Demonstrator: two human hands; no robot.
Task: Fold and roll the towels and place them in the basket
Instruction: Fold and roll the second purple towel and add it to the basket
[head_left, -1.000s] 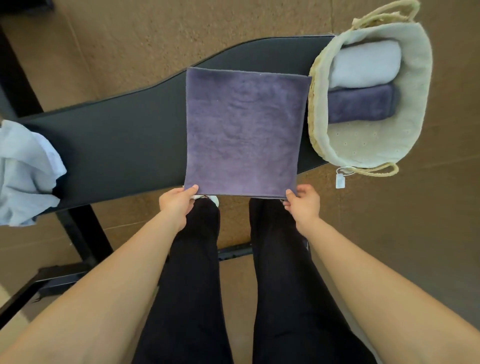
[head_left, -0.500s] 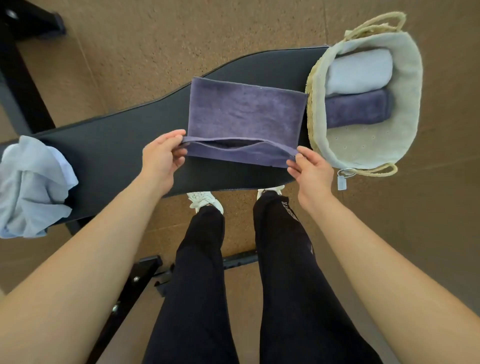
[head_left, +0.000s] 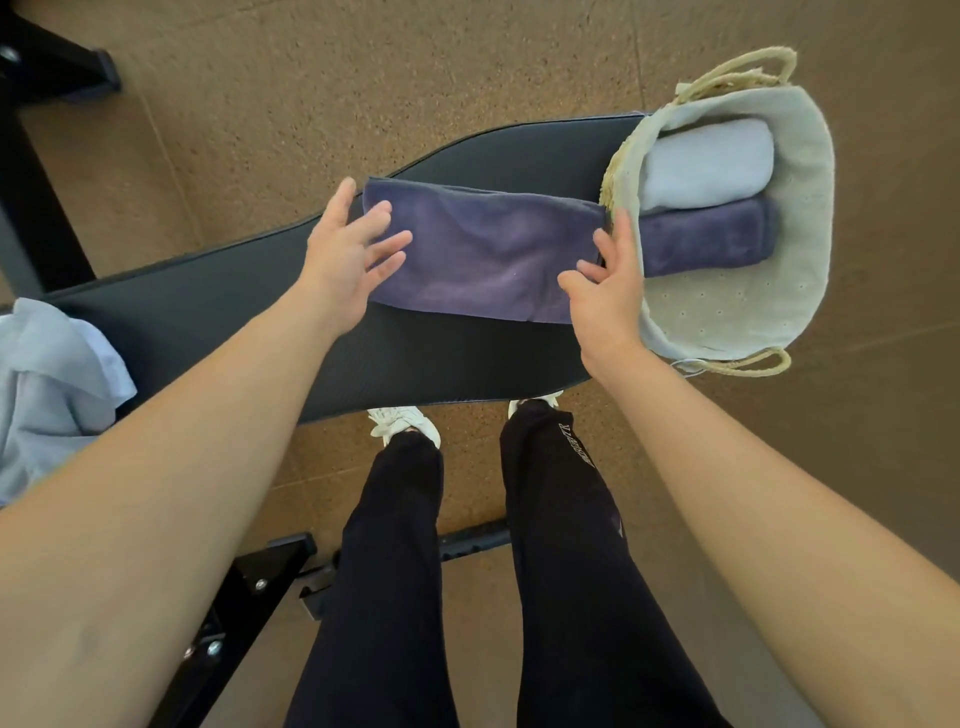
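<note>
- Centrally, a dark purple terry towel (head_left: 483, 254), folded in half into a wide rectangle, lies flat on a black ribbed bench pad (head_left: 405, 358); its right end touches the basket rim.
- Left hand (head_left: 347, 260) rests on the towel's left end, fingers (head_left: 387, 244) spread and laid flat on the cloth, thumb off past the far left corner. Nothing pinched; open palm-down press.
- Right hand (head_left: 608, 291) sits at the towel's right end, fingers loosely extended, tips on the cloth, index running along the edge beside the basket. Open, no grasp visible.
- Woven straw basket with a pale fabric liner and rope handles (head_left: 800, 218) stands at the right end of the pad, part of it overhanging the edge.
- Inside the basket: a rolled pale blue towel (head_left: 706, 161) at the far side, a rolled dark purple towel (head_left: 706, 239) just near of it, the two touching. Near half of the liner floor is bare.
- Crumpled pale blue towel (head_left: 47, 384) sits at the left end of the pad, well apart from the hands.
- Below: black trousers (head_left: 566, 571), white shoes (head_left: 405, 421), brown speckled floor (head_left: 363, 93), black metal frame legs (head_left: 244, 597).
</note>
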